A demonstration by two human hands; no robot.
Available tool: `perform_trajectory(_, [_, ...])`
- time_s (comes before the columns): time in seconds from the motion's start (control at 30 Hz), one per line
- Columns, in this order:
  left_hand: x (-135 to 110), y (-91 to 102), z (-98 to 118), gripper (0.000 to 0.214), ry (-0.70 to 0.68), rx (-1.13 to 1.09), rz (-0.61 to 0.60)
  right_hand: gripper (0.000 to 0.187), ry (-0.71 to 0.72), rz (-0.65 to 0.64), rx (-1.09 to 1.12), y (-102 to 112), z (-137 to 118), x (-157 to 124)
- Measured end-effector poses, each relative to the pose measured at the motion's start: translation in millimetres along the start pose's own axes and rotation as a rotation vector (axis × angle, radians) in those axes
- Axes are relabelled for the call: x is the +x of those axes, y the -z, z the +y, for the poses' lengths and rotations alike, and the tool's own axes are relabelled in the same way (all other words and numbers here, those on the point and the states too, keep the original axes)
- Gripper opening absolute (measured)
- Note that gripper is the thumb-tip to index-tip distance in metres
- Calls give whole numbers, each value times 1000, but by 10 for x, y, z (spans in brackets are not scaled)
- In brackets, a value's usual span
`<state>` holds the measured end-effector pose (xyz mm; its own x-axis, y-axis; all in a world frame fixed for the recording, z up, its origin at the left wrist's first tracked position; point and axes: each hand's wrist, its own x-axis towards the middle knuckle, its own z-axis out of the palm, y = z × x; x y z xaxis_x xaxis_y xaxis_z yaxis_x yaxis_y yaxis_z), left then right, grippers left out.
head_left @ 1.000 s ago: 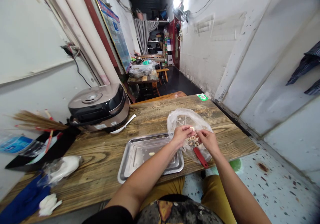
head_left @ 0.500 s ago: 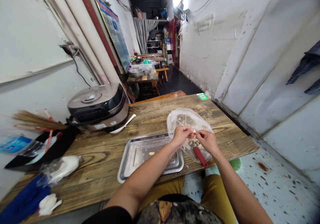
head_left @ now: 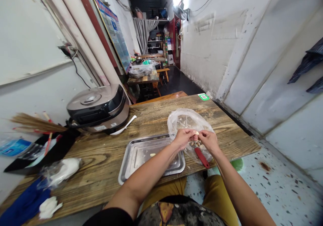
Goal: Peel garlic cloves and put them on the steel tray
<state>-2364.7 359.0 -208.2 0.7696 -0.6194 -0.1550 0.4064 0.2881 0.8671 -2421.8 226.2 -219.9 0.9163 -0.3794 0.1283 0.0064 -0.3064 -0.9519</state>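
Left hand [head_left: 183, 138] and right hand [head_left: 208, 140] meet over a clear plastic bag [head_left: 185, 117] of garlic on the tabletop [head_left: 101, 167]; both hands' fingers pinch one garlic clove [head_left: 196, 133]; the steel tray [head_left: 141, 149] beside the bag holds a single peeled clove [head_left: 152, 155].

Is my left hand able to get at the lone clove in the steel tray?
Probably yes: the left hand is beside the tray, and nothing covers the clove, though that hand pinches garlic.
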Motion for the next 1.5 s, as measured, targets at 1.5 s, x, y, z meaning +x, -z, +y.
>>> perform_trajectory(1.5, [65, 130, -114, 21, 105, -144, 94, 30, 275, -15, -218, -81, 232, 58])
